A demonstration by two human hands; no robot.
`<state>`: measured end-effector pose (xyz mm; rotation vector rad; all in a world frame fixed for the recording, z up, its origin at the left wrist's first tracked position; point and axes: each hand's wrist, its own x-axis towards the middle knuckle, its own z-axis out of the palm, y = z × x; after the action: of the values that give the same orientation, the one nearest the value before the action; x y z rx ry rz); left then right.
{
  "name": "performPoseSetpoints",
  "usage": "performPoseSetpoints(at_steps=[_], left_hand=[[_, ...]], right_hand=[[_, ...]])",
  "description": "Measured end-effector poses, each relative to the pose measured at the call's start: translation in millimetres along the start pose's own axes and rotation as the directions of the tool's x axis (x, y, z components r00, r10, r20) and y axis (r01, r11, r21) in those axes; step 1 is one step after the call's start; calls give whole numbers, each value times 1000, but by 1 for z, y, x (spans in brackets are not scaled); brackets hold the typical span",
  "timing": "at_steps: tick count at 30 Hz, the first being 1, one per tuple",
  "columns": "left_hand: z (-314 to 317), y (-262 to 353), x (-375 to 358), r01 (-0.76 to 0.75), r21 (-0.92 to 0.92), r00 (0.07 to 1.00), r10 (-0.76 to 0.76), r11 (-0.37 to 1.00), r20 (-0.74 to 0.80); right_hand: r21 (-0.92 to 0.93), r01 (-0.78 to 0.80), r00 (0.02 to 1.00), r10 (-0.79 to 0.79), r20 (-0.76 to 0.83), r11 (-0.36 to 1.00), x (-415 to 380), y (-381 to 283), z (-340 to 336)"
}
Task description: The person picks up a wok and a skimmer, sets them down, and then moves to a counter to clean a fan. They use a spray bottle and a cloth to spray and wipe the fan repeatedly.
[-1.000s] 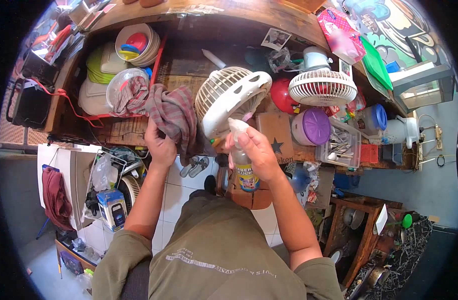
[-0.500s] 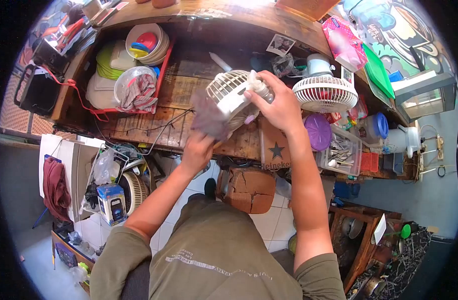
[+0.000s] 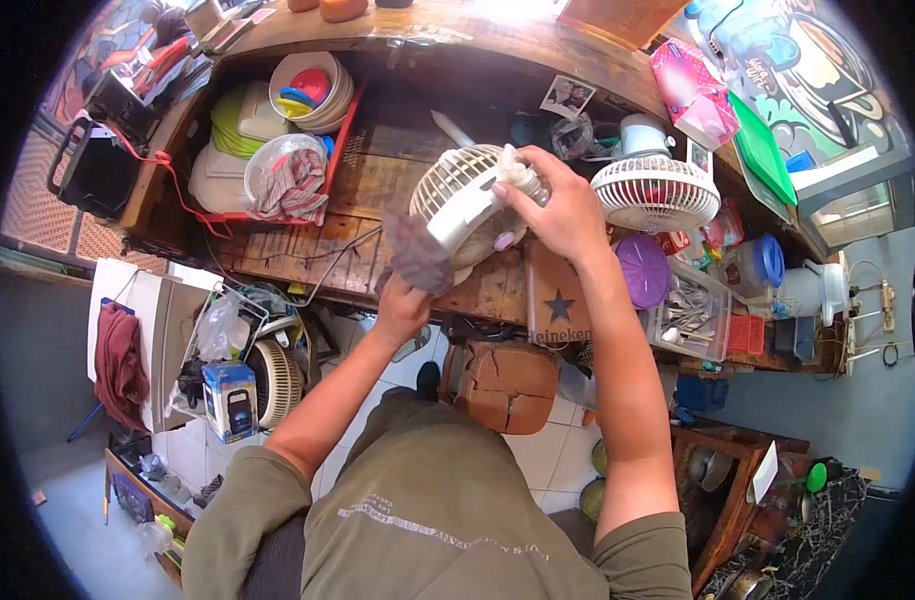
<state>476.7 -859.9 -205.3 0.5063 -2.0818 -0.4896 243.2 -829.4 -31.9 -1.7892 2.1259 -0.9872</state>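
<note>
At the bench [image 3: 308, 262], just beyond both hands, a white fan [image 3: 466, 215] sits tilted, its slatted cage toward the left-hand side. From where I stand, the left hand [image 3: 406, 312] is closed around a bunched cloth [image 3: 420, 255], grey-mauve and blurred, which rises from the fingers against the fan's near left side; contact looks likely but the blur hides the exact edge. Right hand [image 3: 563, 208] higher up, over the fan's right side, thumb and fingers gripping a spray bottle [image 3: 528, 183] near its white top. Bottle lies at a slant across the fan; cannot tell whether those fingers also press on the casing.

Right of the right hand: second fan [image 3: 656, 190], white, grille facing the person. Below that, beyond the right forearm, a purple lid [image 3: 643, 270], then a clear bin [image 3: 716, 335] of utensils. Just under the right hand, left of the forearm, a brown box [image 3: 555, 285] with a dark star.

Well left of the left hand and farther back: red tray [image 3: 345, 145] with stacked bowls [image 3: 335, 108], green plates [image 3: 230, 122], a striped rag [image 3: 291, 187]. Nearer the person, right of the left hand: a chair [image 3: 503, 385], its brown seat cracked. Left of the left forearm, low down: blue carton [image 3: 230, 403] beside another fan [image 3: 280, 385].
</note>
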Motion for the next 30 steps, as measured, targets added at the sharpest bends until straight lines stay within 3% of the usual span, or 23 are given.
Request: performPoseSetpoints(at_steps=[3,6,8,9,13,15,19,22,24,25,30], left_hand=[[-5,2,-3,-3,49,1000,2,999,27],[-8,22,42,53,15,997,-52,999,-51],[-14,33,65,241,-60,970,-238,969,54],[-7,26,55,129,-47,989,-132,990,-61],[-1,2,-9,85,-43,993,-88,995,-77],[-8,7,-17,242,-35,967,-244,970,-68],[-9,27,41,205,-25,973,-206,978,-108],[-4,31,62,174,-162,960,-204,971,-191],[-6,29,53,116,-118,929,-149,986,-337],[-11,32,44,179,-183,918,-231,967,-322],[-9,39,49,314,-177,865,-358,933,-350]], right_hand=[[18,-11,1000,11,-13,1000,-2,1,3],[14,3,999,-2,-43,1000,-3,5,6],[10,22,998,-21,-64,1000,-4,4,8],[3,11,998,-11,-54,1000,-5,3,7],[10,-20,1000,20,9,1000,-3,2,1],[28,-18,1000,18,-4,999,-2,4,5],[29,57,996,-55,-73,998,-4,6,9],[13,51,996,-50,-80,999,-3,6,10],[41,29,999,-28,-33,999,-2,4,6],[71,-1,1000,1,3,997,-1,4,5],[78,4,999,-1,-36,997,-4,5,11]])
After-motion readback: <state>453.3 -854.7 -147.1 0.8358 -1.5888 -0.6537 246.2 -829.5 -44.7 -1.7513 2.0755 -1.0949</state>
